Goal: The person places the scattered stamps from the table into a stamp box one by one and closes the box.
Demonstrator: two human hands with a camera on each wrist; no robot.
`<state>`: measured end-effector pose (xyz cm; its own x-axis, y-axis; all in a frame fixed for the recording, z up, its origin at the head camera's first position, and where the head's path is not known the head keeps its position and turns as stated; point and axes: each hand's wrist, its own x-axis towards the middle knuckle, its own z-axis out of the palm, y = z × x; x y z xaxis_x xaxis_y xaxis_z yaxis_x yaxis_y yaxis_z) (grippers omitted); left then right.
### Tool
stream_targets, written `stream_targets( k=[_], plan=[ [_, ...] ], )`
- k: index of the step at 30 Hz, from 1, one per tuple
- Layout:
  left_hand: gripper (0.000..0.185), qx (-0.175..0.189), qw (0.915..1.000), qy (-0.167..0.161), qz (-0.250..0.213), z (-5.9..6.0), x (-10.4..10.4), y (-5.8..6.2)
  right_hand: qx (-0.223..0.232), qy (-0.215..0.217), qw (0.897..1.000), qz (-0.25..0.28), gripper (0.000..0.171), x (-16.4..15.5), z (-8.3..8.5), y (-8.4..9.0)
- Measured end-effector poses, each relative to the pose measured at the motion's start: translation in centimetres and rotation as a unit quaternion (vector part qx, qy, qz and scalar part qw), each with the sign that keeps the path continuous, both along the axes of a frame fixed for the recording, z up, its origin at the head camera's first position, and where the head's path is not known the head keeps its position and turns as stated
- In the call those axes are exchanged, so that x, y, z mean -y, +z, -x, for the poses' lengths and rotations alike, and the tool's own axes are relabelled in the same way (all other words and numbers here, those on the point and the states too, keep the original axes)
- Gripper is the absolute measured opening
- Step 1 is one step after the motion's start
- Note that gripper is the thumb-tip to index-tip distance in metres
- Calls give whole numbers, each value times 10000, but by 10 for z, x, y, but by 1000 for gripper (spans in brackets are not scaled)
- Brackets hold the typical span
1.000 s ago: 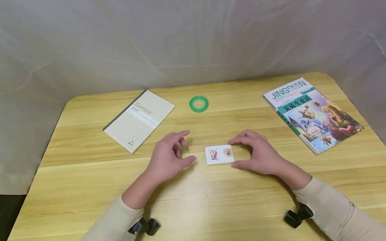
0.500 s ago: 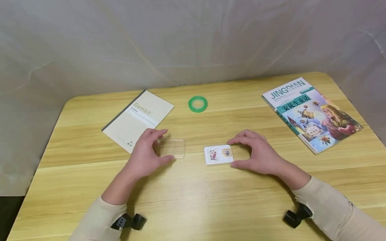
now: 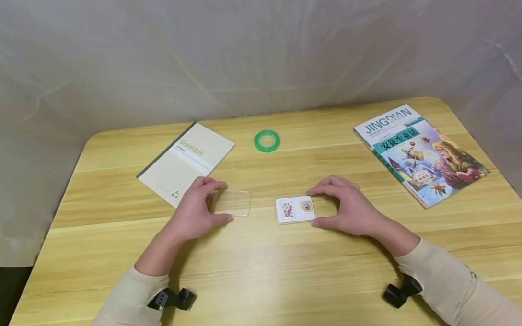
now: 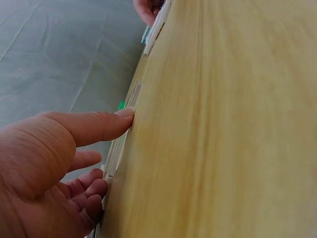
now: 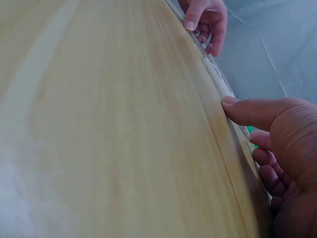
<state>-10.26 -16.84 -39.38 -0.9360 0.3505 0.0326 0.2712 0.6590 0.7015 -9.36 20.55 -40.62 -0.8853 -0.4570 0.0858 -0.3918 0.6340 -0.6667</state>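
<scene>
Two hands on the table (image 3: pixel 265 278), one thing each. The left hand (image 3: pixel 193 213) pinches one clear lid (image 3: pixel 232 202) by its left end, thumb on the near edge and fingers on the far edge; the lid lies flat on the wood, left of center, just right of the notebook's near corner. The right hand (image 3: pixel 353 210) grips one white tray (image 3: pixel 295 209) by its right end, thumb at the near side and forefinger curled over the far side. The tray sits mid-table with two small pictures on it. Lid and tray lie apart, with bare wood between them.

Rest of the count: one notebook (image 3: pixel 185 162) at back left, one green tape ring (image 3: pixel 267 140) at back center, one book (image 3: pixel 420 152) with a colorful cover at back right. Both cream sleeves have one black camera mount each near the wrist.
</scene>
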Motion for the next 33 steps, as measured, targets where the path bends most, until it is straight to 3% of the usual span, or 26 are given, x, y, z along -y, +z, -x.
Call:
stream_targets(
  k=[9, 19, 23, 33],
  plan=[
    [67, 140, 9997, -210, -66, 3, 5, 0, 0, 5, 10000, 7, 59, 0, 0, 0],
    [65, -198, 9981, -528, 229, 1, 8, -1, 31, -7, 10000, 8, 59, 0, 0, 0],
    [64, -279, 9982, -489, 220, 1, 8, -2, 18, -13, 10000, 0, 59, 0, 0, 0],
    [62, -665, 9964, -431, -317, -1, -4, -10, 8, -3, 10000, 5, 59, 0, 0, 0]
  ],
)
